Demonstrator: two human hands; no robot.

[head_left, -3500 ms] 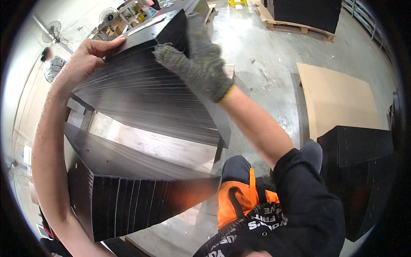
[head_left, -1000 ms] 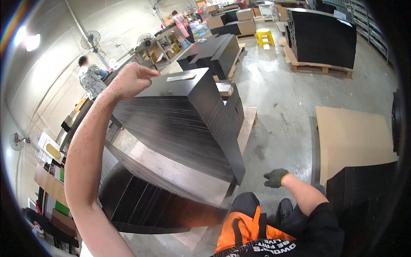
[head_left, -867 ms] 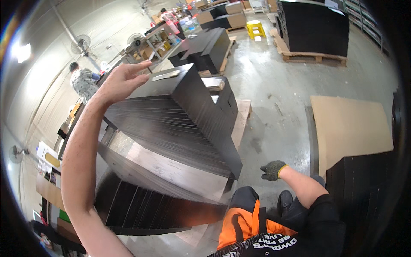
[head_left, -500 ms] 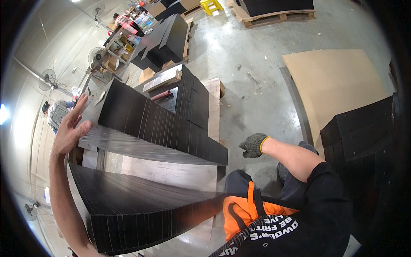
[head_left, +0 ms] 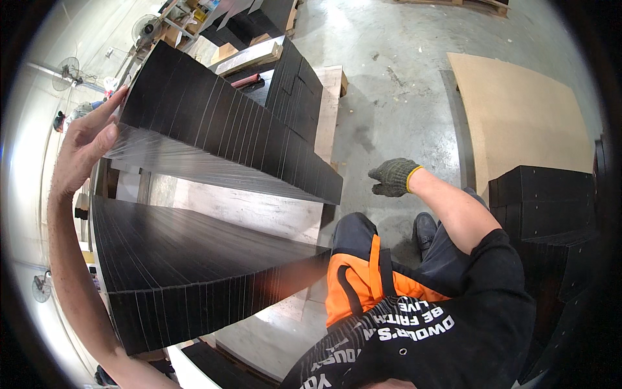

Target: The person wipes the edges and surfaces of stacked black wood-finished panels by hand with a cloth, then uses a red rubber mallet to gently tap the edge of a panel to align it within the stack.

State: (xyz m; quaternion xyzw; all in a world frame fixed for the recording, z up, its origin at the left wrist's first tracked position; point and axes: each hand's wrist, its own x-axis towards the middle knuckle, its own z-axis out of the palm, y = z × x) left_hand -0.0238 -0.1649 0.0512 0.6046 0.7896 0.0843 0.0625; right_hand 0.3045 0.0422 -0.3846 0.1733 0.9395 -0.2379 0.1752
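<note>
My bare left hand (head_left: pixel 87 146) rests at the left end of a long row of thin black boards (head_left: pixel 220 110), thumb and fingers apart. Its fingertips lie by the boards' edge; how firmly they press cannot be made out. These boards stand fanned out, narrowing toward the right. On my near side a second fanned row of black boards (head_left: pixel 194 259) runs below my left forearm. My right hand (head_left: pixel 394 177), in a dark grey knitted glove with a yellow cuff, hangs over the floor right of the boards. It holds nothing, and its fingers are partly stretched.
Between the rows shows a pale board surface (head_left: pixel 259 214). Beyond are a pallet (head_left: pixel 329 110) with stacked black boards (head_left: pixel 295 97) and a red roll (head_left: pixel 246 81). At right, a large tan sheet (head_left: pixel 518 110) lies beside more black stacks (head_left: pixel 544 201). Fans (head_left: pixel 70 70) stand along the left wall.
The view has shifted, so most things sit higher in the picture. My left hand stays by the far row's left end, which now looks taller. The gloved right fingers have straightened somewhat.
</note>
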